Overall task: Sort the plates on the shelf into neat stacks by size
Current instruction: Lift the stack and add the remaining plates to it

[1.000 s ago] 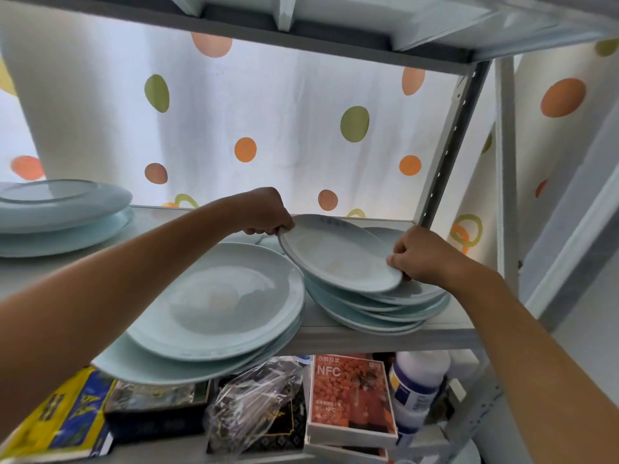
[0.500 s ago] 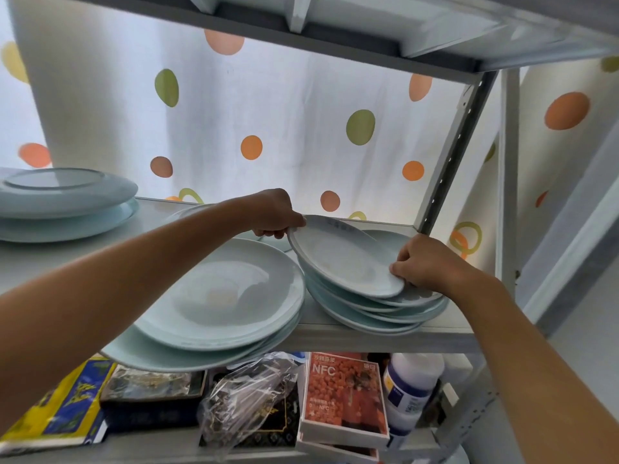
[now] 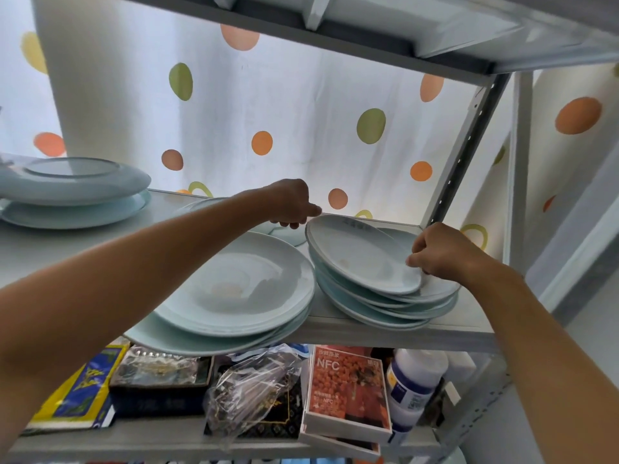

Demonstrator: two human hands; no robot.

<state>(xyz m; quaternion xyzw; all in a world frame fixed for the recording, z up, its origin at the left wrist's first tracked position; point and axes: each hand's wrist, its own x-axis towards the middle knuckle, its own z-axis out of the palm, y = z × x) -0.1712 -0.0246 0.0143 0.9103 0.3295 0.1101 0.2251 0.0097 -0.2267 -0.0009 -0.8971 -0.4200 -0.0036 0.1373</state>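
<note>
A small pale plate (image 3: pixel 358 256) lies tilted on top of the stack of small plates (image 3: pixel 385 308) at the right of the shelf (image 3: pixel 385 333). My right hand (image 3: pixel 442 252) pinches its right rim. At its far left rim, the closed fingertips of my left hand (image 3: pixel 291 204) rest on the plate. A stack of large plates (image 3: pixel 234 286) sits in the middle and overhangs the front edge. At the far left stands another stack (image 3: pixel 73 189) with an upside-down plate on top. Behind my left arm, one more plate (image 3: pixel 288 236) is partly hidden.
A perforated metal post (image 3: pixel 469 145) rises right behind the small stack. The upper shelf runs close overhead. On the lower shelf are an NFC box (image 3: pixel 348 393), a white bottle (image 3: pixel 415 383), a crumpled plastic bag (image 3: pixel 251 386), a dark box (image 3: pixel 160 386) and a yellow-blue packet (image 3: pixel 77 396).
The small plate has sunk lower onto the right stack, with its right rim now down. My left hand has slid from a thumb-over grip to fingertips at the far rim.
</note>
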